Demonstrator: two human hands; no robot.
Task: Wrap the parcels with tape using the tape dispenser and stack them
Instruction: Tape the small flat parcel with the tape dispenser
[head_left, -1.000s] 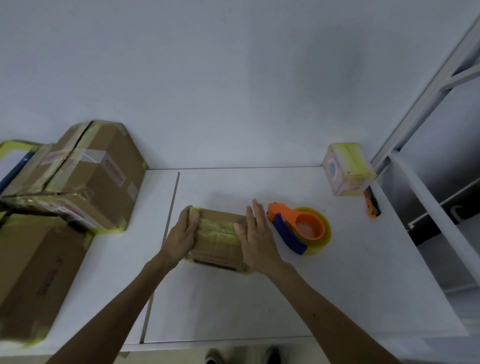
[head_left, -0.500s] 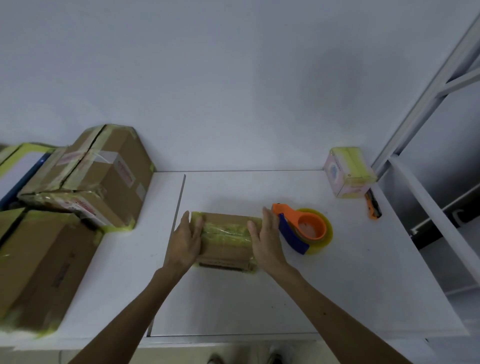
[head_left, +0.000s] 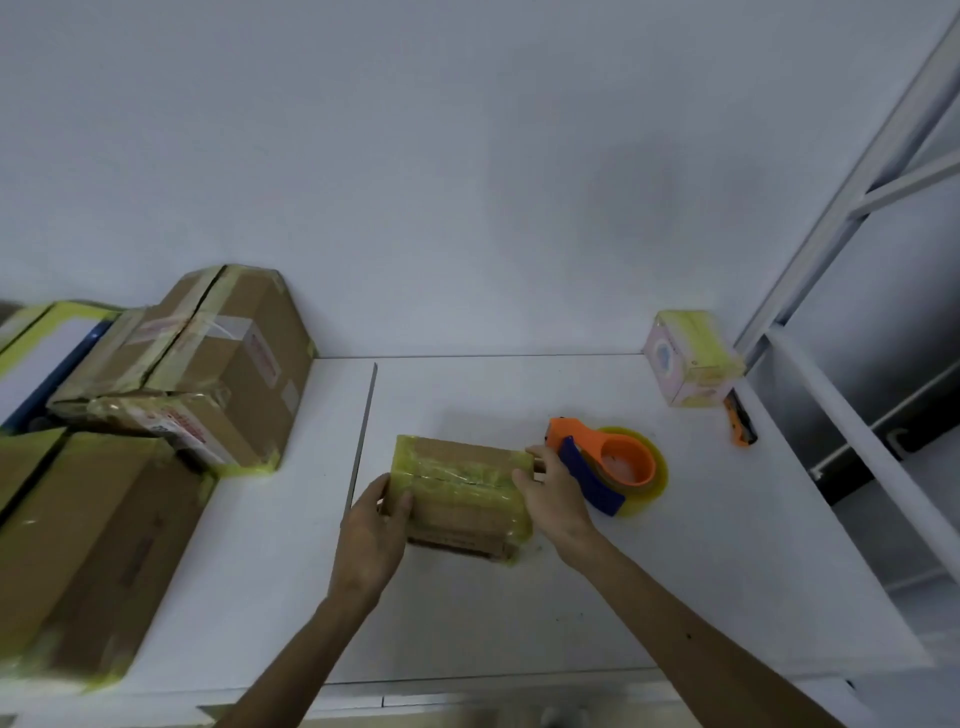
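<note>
A small brown parcel (head_left: 462, 491) wrapped in yellowish tape lies on the white table (head_left: 649, 597) in the middle. My left hand (head_left: 375, 535) grips its left end, thumb on top. My right hand (head_left: 553, 496) grips its right end, fingers curled round the edge. Just right of the parcel sits the orange and blue tape dispenser (head_left: 605, 470) with a roll of yellow tape, untouched.
Taped cardboard boxes (head_left: 208, 364) are stacked at the left, a larger one (head_left: 88, 545) in front. A small pink box with yellow tape (head_left: 691, 364) stands at the back right beside an orange utility knife (head_left: 740, 426). A metal shelf frame (head_left: 857, 441) borders the right.
Both hands slid from lying flat on the parcel's top to gripping its two ends. The view shifted slightly, and the parcel stays in about the same place.
</note>
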